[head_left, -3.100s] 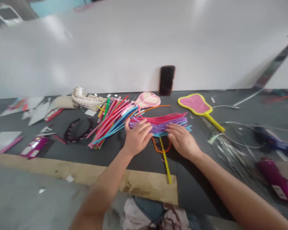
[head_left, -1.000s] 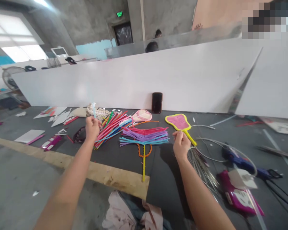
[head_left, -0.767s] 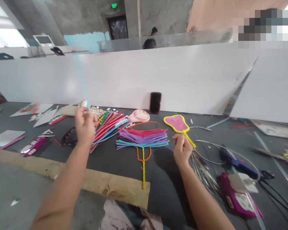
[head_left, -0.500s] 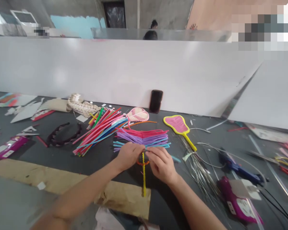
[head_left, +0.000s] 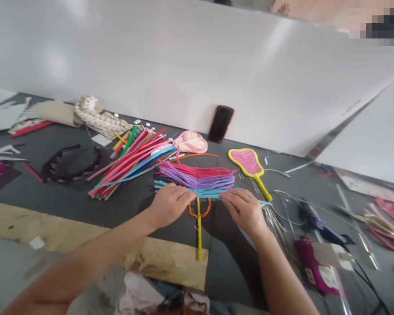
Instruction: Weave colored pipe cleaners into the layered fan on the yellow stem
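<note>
Rows of pink, purple and blue pipe cleaners (head_left: pixel 198 177) are joined side by side on a yellow twisted stem (head_left: pixel 199 236) that points toward me. An orange pipe-cleaner loop (head_left: pixel 207 211) hangs around the stem's upper part. My left hand (head_left: pixel 172 203) is closed at the left of the blue row, its fingertips near the centre line. My right hand (head_left: pixel 244 210) pinches a light blue pipe cleaner (head_left: pixel 213 192) on the right side, with its free end poking out past the fingers. The fingertips partly cover the lowest row.
A heap of colourful pipe cleaners (head_left: pixel 131 168) lies left, beside a dark braided headband (head_left: pixel 70 164). A phone (head_left: pixel 220 124) leans on the white partition (head_left: pixel 170 65). On the right are a yellow-rimmed pink shape (head_left: pixel 246 161), wires, a blue glue gun (head_left: pixel 321 225) and scissors (head_left: pixel 364 216).
My right hand has moved right, away from my left hand, along the blue pipe cleaner. More of the orange loop shows between the hands. The camera view has tilted down.
</note>
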The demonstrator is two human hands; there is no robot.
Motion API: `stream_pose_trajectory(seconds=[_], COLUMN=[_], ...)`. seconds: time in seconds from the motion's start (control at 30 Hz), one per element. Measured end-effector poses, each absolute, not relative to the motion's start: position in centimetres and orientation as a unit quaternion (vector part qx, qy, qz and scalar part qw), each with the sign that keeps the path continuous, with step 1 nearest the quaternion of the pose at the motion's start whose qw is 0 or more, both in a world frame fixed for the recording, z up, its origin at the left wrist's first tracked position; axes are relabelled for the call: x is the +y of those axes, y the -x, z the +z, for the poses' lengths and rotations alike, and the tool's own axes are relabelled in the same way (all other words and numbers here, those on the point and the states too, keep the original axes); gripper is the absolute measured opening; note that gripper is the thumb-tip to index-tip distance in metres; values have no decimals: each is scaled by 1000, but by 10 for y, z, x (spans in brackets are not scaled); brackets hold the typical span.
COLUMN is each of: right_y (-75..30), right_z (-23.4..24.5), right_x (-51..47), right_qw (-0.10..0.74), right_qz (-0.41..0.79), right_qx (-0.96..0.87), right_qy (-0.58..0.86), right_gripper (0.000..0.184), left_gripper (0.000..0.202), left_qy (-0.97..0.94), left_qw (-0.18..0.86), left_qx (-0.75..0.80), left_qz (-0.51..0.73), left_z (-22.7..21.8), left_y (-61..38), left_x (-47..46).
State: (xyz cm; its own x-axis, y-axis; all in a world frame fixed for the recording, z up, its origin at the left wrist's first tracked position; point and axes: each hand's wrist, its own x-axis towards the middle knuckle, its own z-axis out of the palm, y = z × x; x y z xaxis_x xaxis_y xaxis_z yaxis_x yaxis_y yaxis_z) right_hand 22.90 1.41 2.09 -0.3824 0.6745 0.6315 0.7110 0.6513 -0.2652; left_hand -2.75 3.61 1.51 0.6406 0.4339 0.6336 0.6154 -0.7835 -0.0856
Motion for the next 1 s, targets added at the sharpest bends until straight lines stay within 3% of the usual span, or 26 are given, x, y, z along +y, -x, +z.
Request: stream_pose_trajectory(seconds=[0.23, 0.57, 0.8, 1.0], right_y=[-218, -260, -237, -220], right_z=[5, 18, 18, 9], right_x=[13, 19, 14, 12], right_qw=[372, 231, 189, 192], right_qz=[19, -48, -100, -55], right_qx=[-837, -838, -836, -833], right_qy=[401, 492, 505, 515], right_gripper=[21, 19, 16, 15], left_gripper=[15, 13, 13, 11], left_qy=[900, 896, 888, 883], left_qw=[114, 89, 80, 54], left_qx=[-278, -354, -376, -413], left_qz=[-315, -252, -252, -214], left_z=[6, 2, -3, -2], left_y=[18, 23, 14, 13], left_x=[30, 34, 39, 37])
